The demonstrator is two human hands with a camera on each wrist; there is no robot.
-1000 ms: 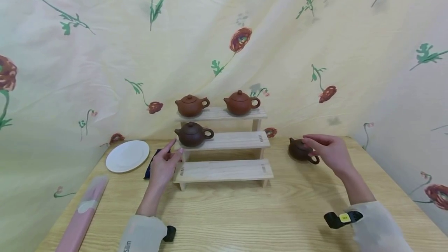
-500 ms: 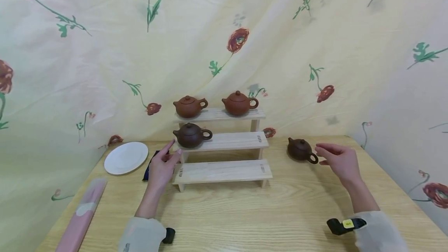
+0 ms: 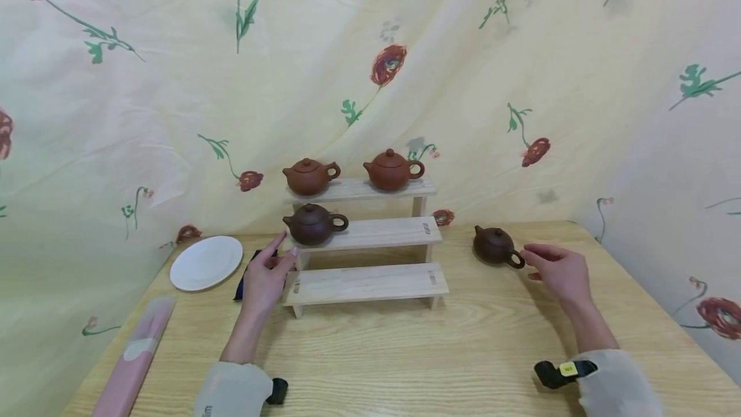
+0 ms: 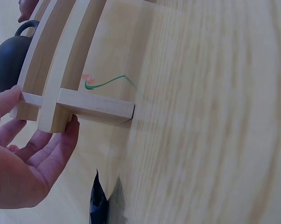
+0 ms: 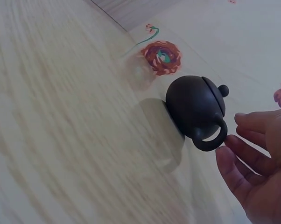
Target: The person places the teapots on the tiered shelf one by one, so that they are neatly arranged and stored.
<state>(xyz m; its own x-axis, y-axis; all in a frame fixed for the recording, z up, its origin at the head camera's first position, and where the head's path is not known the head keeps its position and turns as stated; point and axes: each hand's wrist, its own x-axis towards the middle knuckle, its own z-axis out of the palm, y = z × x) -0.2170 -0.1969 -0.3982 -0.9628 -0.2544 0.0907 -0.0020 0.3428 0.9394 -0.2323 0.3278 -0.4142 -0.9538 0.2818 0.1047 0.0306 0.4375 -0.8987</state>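
Note:
A dark brown teapot (image 3: 493, 246) sits on the wooden table at the right, its handle toward my right hand (image 3: 560, 270). In the right wrist view, fingertips (image 5: 228, 155) are at the outer edge of the handle, seemingly just touching it; no finger passes through the loop. My left hand (image 3: 267, 278) holds the left end of a three-step wooden shelf (image 3: 370, 283), thumb in front and fingers behind in the left wrist view. Another dark teapot (image 3: 311, 225) stands on the middle step, close to that hand. Two reddish-brown teapots, a left one (image 3: 308, 177) and a right one (image 3: 390, 170), stand on the top step.
A white plate (image 3: 206, 262) lies at the back left. Behind my left hand is a dark blue item (image 3: 240, 287), partly hidden. A long pink package (image 3: 134, 354) lies along the table's left side. Flowered cloth (image 3: 463, 69) hangs behind the table.
My right hand has left the lid of the right-hand dark teapot and moved to its handle. The left hand stays on the shelf. The head view has shifted slightly.

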